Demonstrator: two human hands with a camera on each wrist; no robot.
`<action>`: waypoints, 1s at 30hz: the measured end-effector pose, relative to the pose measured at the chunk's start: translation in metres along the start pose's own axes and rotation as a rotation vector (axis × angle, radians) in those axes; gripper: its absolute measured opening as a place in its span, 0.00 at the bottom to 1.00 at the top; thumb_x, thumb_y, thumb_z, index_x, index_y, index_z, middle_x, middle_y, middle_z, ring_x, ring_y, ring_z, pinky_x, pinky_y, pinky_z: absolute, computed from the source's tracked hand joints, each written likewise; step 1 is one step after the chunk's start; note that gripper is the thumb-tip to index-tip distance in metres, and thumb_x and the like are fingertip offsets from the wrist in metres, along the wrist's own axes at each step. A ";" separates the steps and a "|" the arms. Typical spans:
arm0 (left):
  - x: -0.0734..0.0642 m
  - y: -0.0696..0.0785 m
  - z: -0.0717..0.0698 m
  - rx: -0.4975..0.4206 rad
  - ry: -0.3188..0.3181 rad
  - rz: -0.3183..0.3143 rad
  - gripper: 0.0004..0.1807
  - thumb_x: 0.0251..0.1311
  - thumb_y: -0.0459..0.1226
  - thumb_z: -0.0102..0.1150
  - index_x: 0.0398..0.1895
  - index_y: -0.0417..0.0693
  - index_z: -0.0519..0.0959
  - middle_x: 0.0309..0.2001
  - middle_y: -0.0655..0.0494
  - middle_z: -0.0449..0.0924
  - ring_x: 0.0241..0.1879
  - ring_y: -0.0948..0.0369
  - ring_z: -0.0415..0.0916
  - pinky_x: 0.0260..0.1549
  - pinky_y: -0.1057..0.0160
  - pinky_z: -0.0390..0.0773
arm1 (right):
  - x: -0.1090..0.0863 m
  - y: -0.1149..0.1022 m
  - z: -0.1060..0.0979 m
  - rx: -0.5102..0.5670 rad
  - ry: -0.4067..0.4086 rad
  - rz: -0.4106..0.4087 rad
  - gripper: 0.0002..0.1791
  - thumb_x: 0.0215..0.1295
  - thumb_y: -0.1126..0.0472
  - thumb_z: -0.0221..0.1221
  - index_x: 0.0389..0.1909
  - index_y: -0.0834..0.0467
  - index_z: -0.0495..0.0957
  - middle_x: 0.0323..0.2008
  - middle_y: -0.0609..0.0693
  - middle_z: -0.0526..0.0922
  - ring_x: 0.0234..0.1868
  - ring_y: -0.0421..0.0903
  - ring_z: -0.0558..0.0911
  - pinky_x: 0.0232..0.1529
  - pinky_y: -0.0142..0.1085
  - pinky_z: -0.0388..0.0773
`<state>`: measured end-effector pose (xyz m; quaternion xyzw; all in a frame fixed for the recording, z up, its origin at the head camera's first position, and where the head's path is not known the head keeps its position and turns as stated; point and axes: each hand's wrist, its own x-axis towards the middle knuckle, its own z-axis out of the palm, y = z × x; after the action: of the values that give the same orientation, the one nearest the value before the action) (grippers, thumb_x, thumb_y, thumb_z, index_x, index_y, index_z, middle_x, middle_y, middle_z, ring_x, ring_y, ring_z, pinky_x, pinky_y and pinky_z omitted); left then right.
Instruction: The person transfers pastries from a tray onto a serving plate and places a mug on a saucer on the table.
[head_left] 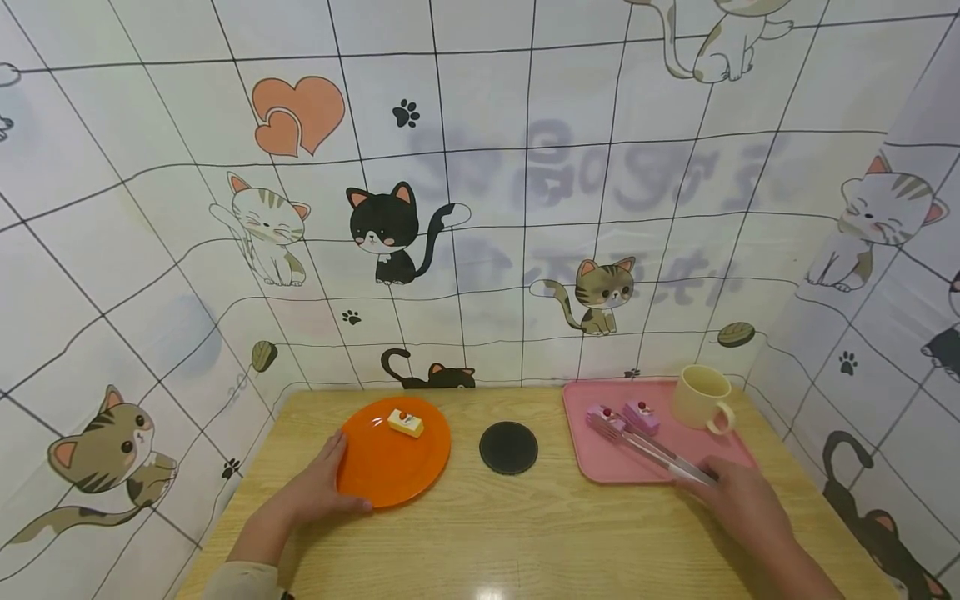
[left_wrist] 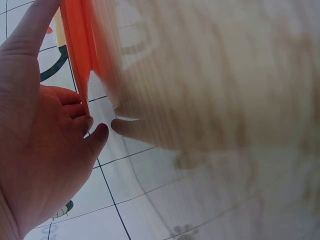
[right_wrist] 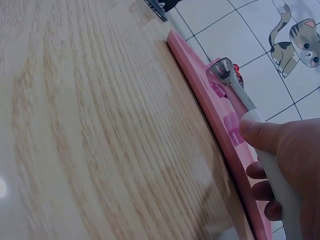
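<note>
My left hand (head_left: 318, 483) holds the left rim of an orange plate (head_left: 390, 483), thumb near its front edge and fingers along its side. On the plate sits a small yellow toy cake slice (head_left: 406, 423) with a red topping. My right hand (head_left: 742, 500) grips white-handled metal tongs (head_left: 660, 454), thumb on the handle in the right wrist view. The tong ends are at the left pink cake piece (head_left: 600, 414) on a pink tray (head_left: 622, 471); whether they touch it I cannot tell. Beside it lies a second pink cake piece (head_left: 642, 418).
A yellow mug (head_left: 699, 398) stands at the tray's back right corner. Between plate and tray lies a round black coaster (head_left: 508, 447). The wooden table (head_left: 480, 533) meets a cat-patterned curtain (head_left: 495, 192) at the back and sides.
</note>
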<state>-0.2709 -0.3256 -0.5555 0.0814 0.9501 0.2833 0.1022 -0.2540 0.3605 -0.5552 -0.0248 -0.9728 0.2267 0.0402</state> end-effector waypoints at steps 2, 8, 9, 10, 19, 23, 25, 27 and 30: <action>0.000 0.000 0.000 0.000 0.002 0.004 0.81 0.48 0.63 0.86 0.88 0.28 0.43 0.89 0.29 0.36 0.87 0.31 0.39 0.81 0.29 0.52 | 0.000 -0.003 0.000 0.000 0.015 -0.012 0.24 0.69 0.38 0.74 0.37 0.56 0.86 0.28 0.44 0.81 0.31 0.48 0.75 0.33 0.43 0.72; 0.002 -0.003 0.000 0.002 -0.003 -0.011 0.82 0.48 0.65 0.85 0.89 0.30 0.42 0.89 0.30 0.35 0.87 0.32 0.38 0.81 0.30 0.50 | -0.003 -0.011 0.001 0.005 0.051 -0.062 0.20 0.68 0.42 0.76 0.34 0.54 0.84 0.26 0.43 0.79 0.29 0.46 0.73 0.32 0.41 0.71; 0.002 -0.003 0.000 0.001 -0.003 -0.011 0.82 0.48 0.65 0.85 0.89 0.30 0.42 0.89 0.30 0.35 0.87 0.32 0.38 0.81 0.30 0.51 | -0.003 -0.012 0.002 0.008 0.055 -0.069 0.19 0.68 0.42 0.76 0.34 0.53 0.84 0.26 0.43 0.79 0.29 0.46 0.73 0.32 0.41 0.71; 0.002 -0.003 0.000 0.001 -0.002 -0.011 0.82 0.48 0.65 0.85 0.89 0.30 0.42 0.89 0.30 0.35 0.87 0.32 0.38 0.81 0.29 0.51 | -0.004 -0.013 0.002 0.012 0.059 -0.077 0.19 0.68 0.43 0.77 0.34 0.53 0.84 0.26 0.43 0.79 0.29 0.46 0.73 0.32 0.41 0.71; 0.000 0.000 0.000 -0.002 0.002 -0.007 0.81 0.48 0.63 0.86 0.89 0.29 0.44 0.89 0.30 0.37 0.87 0.31 0.40 0.80 0.28 0.53 | -0.008 -0.026 0.008 0.051 0.077 -0.119 0.18 0.69 0.42 0.75 0.33 0.50 0.83 0.26 0.41 0.79 0.29 0.45 0.73 0.32 0.39 0.72; -0.001 -0.002 0.000 0.011 0.003 0.006 0.81 0.48 0.63 0.86 0.88 0.28 0.44 0.88 0.28 0.37 0.86 0.30 0.40 0.80 0.28 0.54 | -0.009 -0.032 0.011 0.054 0.081 -0.129 0.18 0.69 0.43 0.76 0.31 0.49 0.81 0.25 0.42 0.78 0.28 0.45 0.72 0.32 0.40 0.70; 0.000 -0.003 0.000 0.013 0.001 0.005 0.81 0.48 0.63 0.86 0.88 0.28 0.44 0.88 0.28 0.37 0.86 0.30 0.40 0.80 0.28 0.53 | -0.009 -0.035 0.012 0.057 0.078 -0.129 0.18 0.70 0.44 0.75 0.31 0.48 0.80 0.25 0.42 0.77 0.28 0.46 0.72 0.32 0.41 0.71; 0.000 -0.004 0.001 0.018 -0.001 0.007 0.81 0.48 0.63 0.86 0.88 0.27 0.44 0.88 0.28 0.37 0.86 0.30 0.40 0.80 0.28 0.53 | -0.009 -0.038 0.013 0.065 0.076 -0.125 0.17 0.70 0.43 0.75 0.31 0.48 0.81 0.26 0.41 0.79 0.29 0.45 0.73 0.33 0.42 0.72; 0.001 -0.004 0.001 0.021 -0.003 0.008 0.81 0.49 0.63 0.86 0.88 0.27 0.44 0.88 0.27 0.37 0.86 0.29 0.40 0.80 0.28 0.53 | -0.009 -0.044 0.015 0.073 0.063 -0.118 0.16 0.71 0.42 0.74 0.33 0.48 0.84 0.28 0.40 0.82 0.31 0.45 0.74 0.36 0.43 0.75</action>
<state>-0.2723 -0.3285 -0.5586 0.0866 0.9525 0.2736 0.1015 -0.2474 0.3139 -0.5495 0.0270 -0.9620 0.2582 0.0849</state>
